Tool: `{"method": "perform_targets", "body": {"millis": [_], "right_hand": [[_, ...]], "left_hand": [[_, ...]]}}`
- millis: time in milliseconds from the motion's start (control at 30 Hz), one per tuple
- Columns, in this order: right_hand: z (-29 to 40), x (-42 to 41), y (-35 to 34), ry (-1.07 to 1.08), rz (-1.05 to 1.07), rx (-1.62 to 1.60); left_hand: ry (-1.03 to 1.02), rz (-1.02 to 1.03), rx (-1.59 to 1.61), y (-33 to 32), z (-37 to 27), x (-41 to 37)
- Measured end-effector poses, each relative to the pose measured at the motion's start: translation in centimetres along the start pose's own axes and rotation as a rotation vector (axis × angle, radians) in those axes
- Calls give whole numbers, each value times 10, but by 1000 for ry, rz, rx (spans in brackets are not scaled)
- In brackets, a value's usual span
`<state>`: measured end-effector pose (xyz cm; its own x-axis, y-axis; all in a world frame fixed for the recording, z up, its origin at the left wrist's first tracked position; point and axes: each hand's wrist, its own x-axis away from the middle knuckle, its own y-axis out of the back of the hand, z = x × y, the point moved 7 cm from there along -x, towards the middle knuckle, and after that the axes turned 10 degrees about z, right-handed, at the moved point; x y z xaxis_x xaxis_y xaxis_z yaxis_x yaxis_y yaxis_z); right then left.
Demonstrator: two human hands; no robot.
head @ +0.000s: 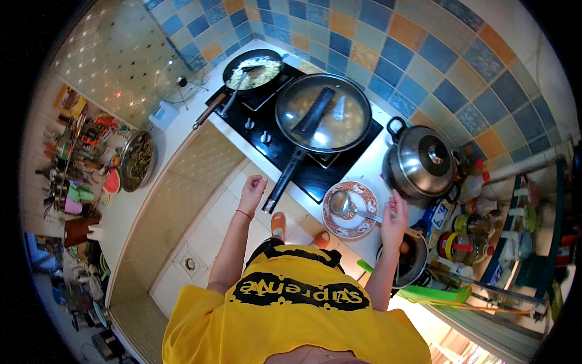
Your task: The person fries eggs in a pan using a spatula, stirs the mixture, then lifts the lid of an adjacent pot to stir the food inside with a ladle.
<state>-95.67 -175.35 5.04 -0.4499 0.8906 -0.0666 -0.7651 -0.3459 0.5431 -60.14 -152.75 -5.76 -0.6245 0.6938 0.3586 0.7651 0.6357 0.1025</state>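
Note:
My left hand [253, 189], with a red string at the wrist, hovers before the stove, left of the long handle of a glass-lidded pan [323, 113], fingers curled and nothing seen in them. My right hand [394, 214] is over the grip end of a metal ladle [341, 203]; whether it touches the ladle is unclear. The ladle rests on a brown-patterned plate [350, 232]. Food shows through the pan's steamy lid. Behind it to the left, a smaller frying pan [226, 79] holds pale, crumbly food and a spatula [234, 98].
A lidded steel pot [416, 159] stands right of the black gas stove [318, 179]. An open pot [420, 259] is beside my right forearm. Bottles [459, 245] and a rack crowd the right. On the left counter are a bowl of dark greens [137, 161], a watermelon piece [112, 180] and utensils.

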Motion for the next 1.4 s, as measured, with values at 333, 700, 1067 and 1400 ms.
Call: {"method": "perform_targets", "body": {"millis": [333, 700, 1067, 1400], "right_hand": [[139, -3, -107, 382, 219, 52], [264, 19, -335, 464, 443, 28], [266, -80, -437, 408, 414, 111], [243, -186, -508, 97, 260, 126]], "left_hand": [[-39, -72, 92, 125, 53, 36], [-85, 44, 43, 283, 70, 38], [-1030, 655, 387, 315, -237, 117], [-1423, 1026, 418, 312, -332, 125]]}}
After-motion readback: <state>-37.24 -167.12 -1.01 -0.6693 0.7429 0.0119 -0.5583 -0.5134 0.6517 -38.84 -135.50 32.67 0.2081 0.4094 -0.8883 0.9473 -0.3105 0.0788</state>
